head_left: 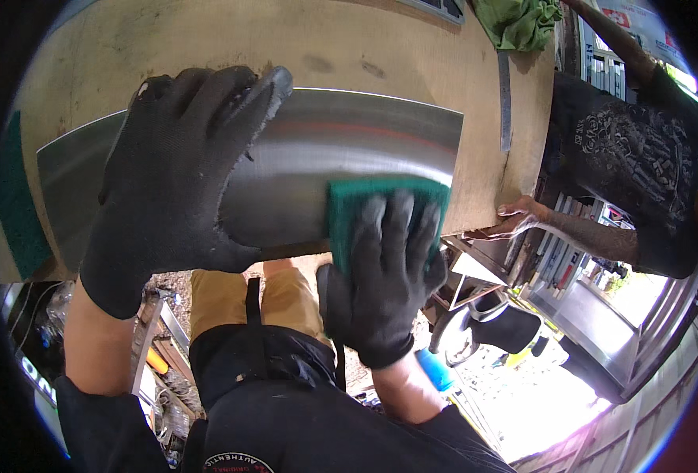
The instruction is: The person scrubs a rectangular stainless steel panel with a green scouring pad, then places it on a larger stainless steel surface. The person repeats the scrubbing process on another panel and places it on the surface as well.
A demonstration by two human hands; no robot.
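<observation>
A brushed metal sheet (286,197) lies on a wooden board at the near edge. My left hand (179,165), in a dark grey work glove, lies over the left half of the sheet. Its fingers reach the far edge and its thumb stands apart near the front edge; whether the palm presses on the metal cannot be told. On the right half, my gloved right hand (388,268) holds a green scouring pad (345,201) against the sheet, fingers laid along the pad and thumb at its left side.
Another person's hand (522,217) rests at the right end of the wooden board (380,55). A green cloth (515,24) and a metal strip (505,102) lie there too. Another green pad piece (22,205) is at the left. Stools and shelving stand below right.
</observation>
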